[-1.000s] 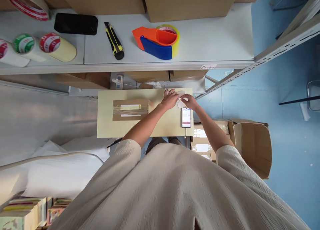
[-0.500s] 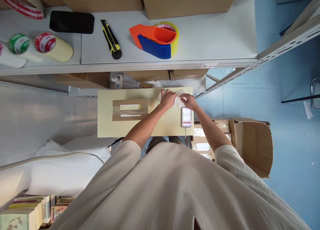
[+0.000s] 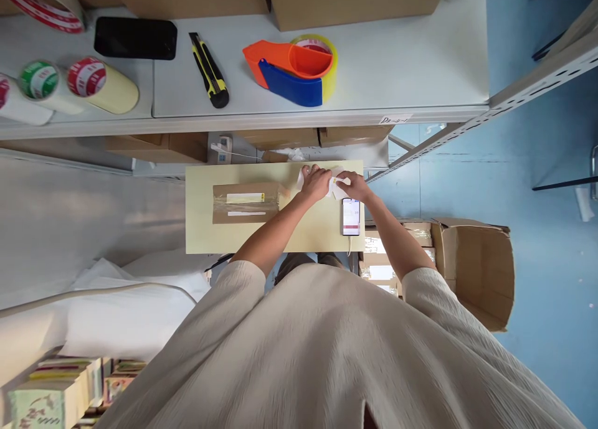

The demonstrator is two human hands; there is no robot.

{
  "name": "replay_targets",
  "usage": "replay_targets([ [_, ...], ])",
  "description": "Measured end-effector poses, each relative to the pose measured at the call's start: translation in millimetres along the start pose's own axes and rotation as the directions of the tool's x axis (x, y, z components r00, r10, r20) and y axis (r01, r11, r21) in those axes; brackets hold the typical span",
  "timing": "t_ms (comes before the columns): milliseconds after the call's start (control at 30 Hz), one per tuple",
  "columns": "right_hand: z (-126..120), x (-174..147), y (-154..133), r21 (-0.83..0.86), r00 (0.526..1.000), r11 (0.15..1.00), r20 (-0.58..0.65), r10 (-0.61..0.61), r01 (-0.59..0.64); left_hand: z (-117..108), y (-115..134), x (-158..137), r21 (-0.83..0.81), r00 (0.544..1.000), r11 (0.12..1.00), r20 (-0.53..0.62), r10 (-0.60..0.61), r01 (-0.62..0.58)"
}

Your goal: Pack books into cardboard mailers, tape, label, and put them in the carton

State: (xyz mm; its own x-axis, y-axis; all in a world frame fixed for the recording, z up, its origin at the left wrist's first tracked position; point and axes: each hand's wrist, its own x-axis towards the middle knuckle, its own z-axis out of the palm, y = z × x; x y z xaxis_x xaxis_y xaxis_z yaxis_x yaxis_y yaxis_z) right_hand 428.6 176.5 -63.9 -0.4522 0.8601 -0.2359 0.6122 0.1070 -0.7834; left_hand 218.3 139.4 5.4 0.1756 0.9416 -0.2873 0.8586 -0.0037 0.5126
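Observation:
White paper labels (image 3: 338,194) with a small yellow mark lie at the far right part of the pale yellow table (image 3: 200,237). My left hand (image 3: 316,183) is closed over the paper, fingers curled down onto it. From the right, my right hand (image 3: 354,186) pinches an edge of a label between thumb and fingers. Exactly how the sheets overlap beneath the fingers is hidden. A lit smartphone (image 3: 351,217) with a cable lies just below my right hand. Left of my arms sits a taped cardboard box (image 3: 245,219) bearing two white strips.
Above the table runs a grey shelf (image 3: 397,68) holding a tape dispenser (image 3: 292,73), a utility knife (image 3: 208,71), a dark phone (image 3: 135,38) and tape rolls (image 3: 105,86). An open carton (image 3: 483,273) stands on the right. Books (image 3: 47,398) are stacked lower left.
The whole view has shifted slightly. My right hand keeps its pinch, and the label between my hands has moved a little; both hands stay at the same spot on the table.

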Motion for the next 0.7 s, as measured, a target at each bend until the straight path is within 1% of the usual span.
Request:
replay_targets([
  [200, -2.1, 1.0, -3.1, 0.053, 0.998, 0.999, 0.059, -0.004, 0.001, -2.8, -4.4, 1.0, -0.027, 0.997, 0.999, 0.062, 0.043, -0.042],
  [333, 1.8, 3.6, 1.6, 0.101, 0.999, 0.995, 0.044, 0.002, -0.006, -1.8, -3.3, 2.8, -0.056, 0.996, 0.998, 0.085, 0.010, -0.005],
  [500, 1.3, 7.5, 8.1, 0.175, 0.998, 0.984, 0.051, -0.040, 0.030, -2.2, 0.5, 5.9, -0.075, 0.995, 0.996, 0.097, -0.039, 0.046],
  [700, -1.3, 7.9, 7.5, 0.223, 0.997, 0.974, 0.056, -0.048, 0.034, -1.4, 2.9, 8.3, -0.065, 0.992, 0.996, 0.110, -0.061, 0.068],
])
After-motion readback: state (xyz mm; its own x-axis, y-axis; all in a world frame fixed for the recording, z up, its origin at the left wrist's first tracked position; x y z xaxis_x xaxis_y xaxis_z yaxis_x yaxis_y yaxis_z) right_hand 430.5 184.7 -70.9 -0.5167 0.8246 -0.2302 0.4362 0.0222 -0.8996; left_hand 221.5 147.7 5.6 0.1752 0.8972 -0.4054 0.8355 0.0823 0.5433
